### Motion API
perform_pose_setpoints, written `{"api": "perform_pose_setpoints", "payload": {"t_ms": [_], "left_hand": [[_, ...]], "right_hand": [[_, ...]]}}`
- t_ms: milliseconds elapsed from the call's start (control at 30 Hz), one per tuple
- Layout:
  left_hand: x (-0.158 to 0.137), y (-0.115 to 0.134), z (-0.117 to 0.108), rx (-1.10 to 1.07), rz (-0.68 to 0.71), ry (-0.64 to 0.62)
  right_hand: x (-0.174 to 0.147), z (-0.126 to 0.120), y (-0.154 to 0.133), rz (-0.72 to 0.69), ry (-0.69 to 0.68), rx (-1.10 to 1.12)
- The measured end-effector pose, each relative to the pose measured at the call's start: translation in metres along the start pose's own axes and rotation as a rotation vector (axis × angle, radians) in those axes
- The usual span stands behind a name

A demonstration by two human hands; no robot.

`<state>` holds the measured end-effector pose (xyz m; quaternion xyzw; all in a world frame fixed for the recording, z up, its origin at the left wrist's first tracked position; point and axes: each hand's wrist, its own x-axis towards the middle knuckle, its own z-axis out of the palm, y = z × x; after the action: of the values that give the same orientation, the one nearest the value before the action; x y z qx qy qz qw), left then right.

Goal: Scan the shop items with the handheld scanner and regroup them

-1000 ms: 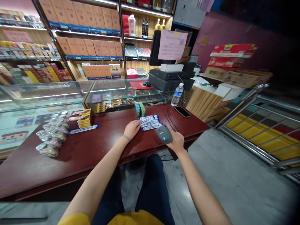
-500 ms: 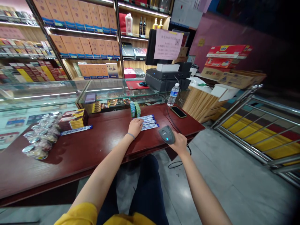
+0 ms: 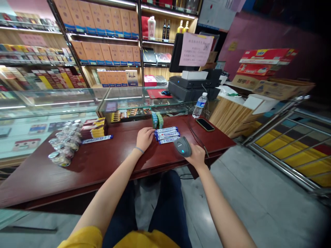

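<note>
In my right hand [image 3: 196,156] is a grey handheld barcode scanner [image 3: 182,146] with a small blue light, held above the table's front edge. Several blue-and-white stick packets [image 3: 167,133] lie side by side just left of the scanner's head. My left hand [image 3: 145,138] rests on the dark red table [image 3: 111,160] at the left end of these packets, fingers stretched toward them and apparently holding nothing. Behind the packets stand small green and teal packs [image 3: 157,120]. One more stick packet [image 3: 97,139] lies further left.
Silver-lidded jars [image 3: 62,148] and stacked yellow-brown packs [image 3: 97,128] stand on the left. A water bottle [image 3: 199,105] and a phone [image 3: 205,124] are at the back right. Behind is a glass display counter [image 3: 134,93] with a monitor [image 3: 178,51]; a metal railing [image 3: 279,129] stands right.
My left hand has slid left off the stick packets onto the table beside them. The scanner is now closer to the packets' right end. The view has swung slightly left.
</note>
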<state>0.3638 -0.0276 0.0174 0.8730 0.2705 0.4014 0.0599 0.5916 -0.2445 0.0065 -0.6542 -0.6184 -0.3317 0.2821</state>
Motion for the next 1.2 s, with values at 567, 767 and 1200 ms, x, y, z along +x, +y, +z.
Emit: {"api": "perform_pose_setpoints", "payload": {"t_ms": [567, 767, 1200], "left_hand": [[-0.124, -0.141, -0.166, 0.311, -0.310, 0.090], [-0.134, -0.168, -0.176, 0.371, -0.351, 0.041], [-0.134, -0.188, -0.157, 0.540, -0.544, -0.123]], "right_hand": [[0.063, 0.062, -0.120, -0.234, 0.080, 0.175], [0.070, 0.084, -0.158, -0.267, 0.085, 0.240], [0.064, 0.092, -0.173, -0.303, 0.010, 0.302]]}}
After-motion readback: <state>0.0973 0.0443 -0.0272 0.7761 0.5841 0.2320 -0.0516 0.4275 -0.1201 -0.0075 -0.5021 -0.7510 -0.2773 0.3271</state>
